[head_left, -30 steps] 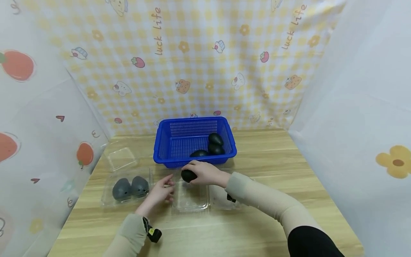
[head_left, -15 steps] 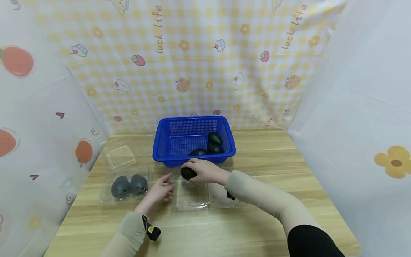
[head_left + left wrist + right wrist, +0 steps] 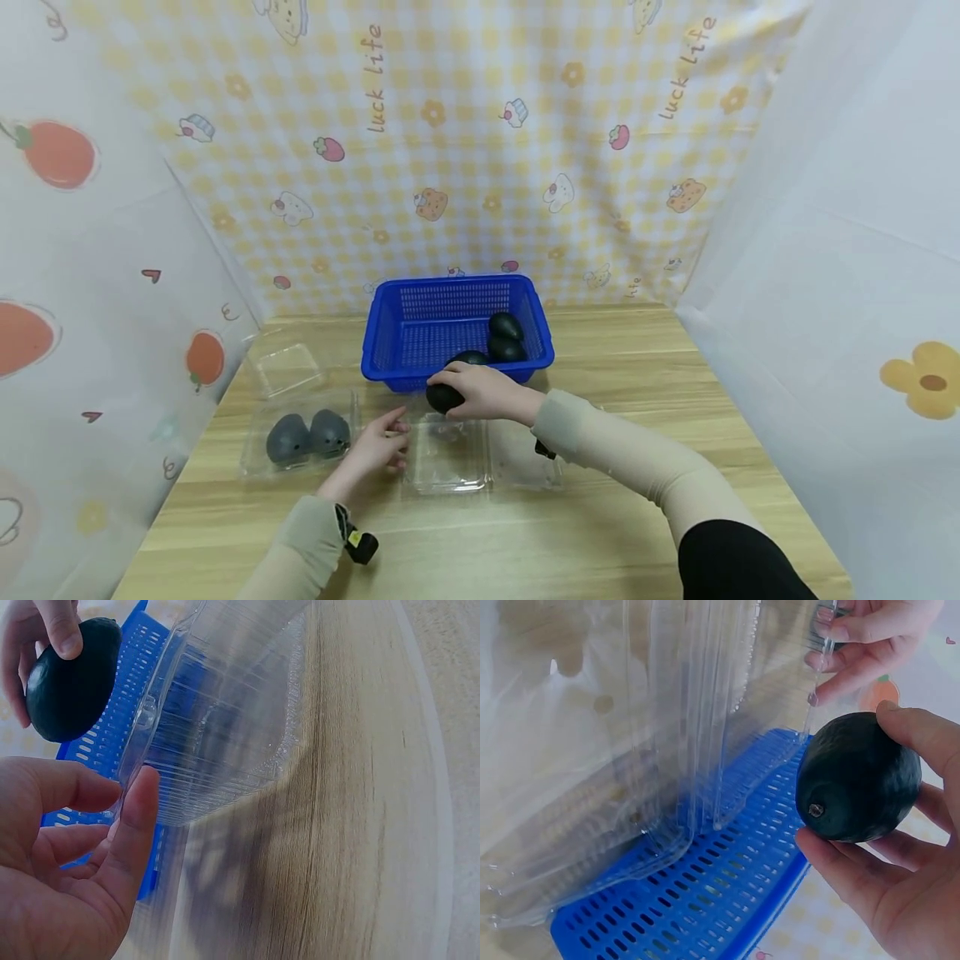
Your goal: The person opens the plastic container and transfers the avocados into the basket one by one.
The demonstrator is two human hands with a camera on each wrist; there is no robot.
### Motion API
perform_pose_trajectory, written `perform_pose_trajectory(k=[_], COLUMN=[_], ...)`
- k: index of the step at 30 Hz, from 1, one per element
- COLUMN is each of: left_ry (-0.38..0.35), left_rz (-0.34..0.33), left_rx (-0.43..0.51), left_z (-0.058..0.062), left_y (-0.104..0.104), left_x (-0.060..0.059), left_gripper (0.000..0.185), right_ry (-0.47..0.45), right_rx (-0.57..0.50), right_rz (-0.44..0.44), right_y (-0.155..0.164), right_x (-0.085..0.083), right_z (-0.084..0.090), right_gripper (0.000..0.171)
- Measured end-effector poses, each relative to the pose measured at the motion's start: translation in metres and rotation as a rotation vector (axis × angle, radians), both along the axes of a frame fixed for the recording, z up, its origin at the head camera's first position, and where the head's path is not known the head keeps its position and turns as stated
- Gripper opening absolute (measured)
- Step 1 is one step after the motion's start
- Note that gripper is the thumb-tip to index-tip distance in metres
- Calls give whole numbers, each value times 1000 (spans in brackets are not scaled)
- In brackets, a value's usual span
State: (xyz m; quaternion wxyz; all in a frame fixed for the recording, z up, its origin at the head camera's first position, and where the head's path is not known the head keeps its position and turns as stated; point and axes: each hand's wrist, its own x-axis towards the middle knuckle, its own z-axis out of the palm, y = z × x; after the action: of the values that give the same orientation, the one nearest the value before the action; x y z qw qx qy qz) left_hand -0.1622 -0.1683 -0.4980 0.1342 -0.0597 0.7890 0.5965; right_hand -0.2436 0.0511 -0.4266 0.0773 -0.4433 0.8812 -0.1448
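Note:
My right hand [image 3: 487, 392] grips a dark green avocado [image 3: 859, 780], thumb on one side and fingers on the other. In the head view the avocado is over the far end of an open clear plastic clamshell box [image 3: 450, 458], just in front of the blue basket's near wall. At the left of this box, my left hand [image 3: 380, 443] pinches its rim between thumb and fingers, as the left wrist view shows at the box's edge [image 3: 139, 742]. The box's lid [image 3: 525, 458] lies folded out to the right, partly hidden by the right forearm.
A blue mesh basket [image 3: 382, 333] stands behind the box, with several avocados [image 3: 506, 348] at its right and front. To the left, another clear clamshell [image 3: 255, 462] holds two avocados [image 3: 288, 439], its lid [image 3: 287, 369] open behind. A patterned cloth hangs behind the table.
The right hand, still gripping the avocado, has shifted slightly away toward the basket. The left hand keeps its place at the box's rim. The camera view has shifted a little.

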Motion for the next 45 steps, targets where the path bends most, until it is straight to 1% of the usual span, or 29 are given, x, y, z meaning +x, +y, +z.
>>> perform_pose_trajectory(k=[1, 2, 7, 11, 22, 26, 31, 36, 45], left_ry=[0, -1, 3, 0, 5, 8, 22, 19, 20], left_rz=[4, 10, 10, 17, 28, 19, 19, 21, 16], left_rx=[3, 1, 29, 50, 53, 57, 59, 55, 45], left_z=[-2, -7, -9, -11, -16, -14, -13, -13, -13], left_y=[-1, -2, -3, -4, -5, -5, -5, -5, -5], left_x=[0, -2, -1, -2, -4, -3, -2, -2, -3], left_gripper=[61, 61, 61, 63, 64, 65, 64, 63, 62], right_ry=[0, 1, 21, 10, 21, 17, 12, 3, 0], right_rx=[1, 3, 14, 3, -16, -20, -41, -64, -76], right_rz=[-3, -6, -16, -21, -58, -63, -81, -98, -135], right_y=[0, 0, 2, 3, 8, 10, 12, 13, 16], right_x=[0, -1, -6, -10, -23, -30, -40, -48, -60], right_z=[1, 2, 5, 11, 26, 30, 36, 42, 46], right_gripper=[57, 57, 57, 57, 58, 59, 60, 59, 59])
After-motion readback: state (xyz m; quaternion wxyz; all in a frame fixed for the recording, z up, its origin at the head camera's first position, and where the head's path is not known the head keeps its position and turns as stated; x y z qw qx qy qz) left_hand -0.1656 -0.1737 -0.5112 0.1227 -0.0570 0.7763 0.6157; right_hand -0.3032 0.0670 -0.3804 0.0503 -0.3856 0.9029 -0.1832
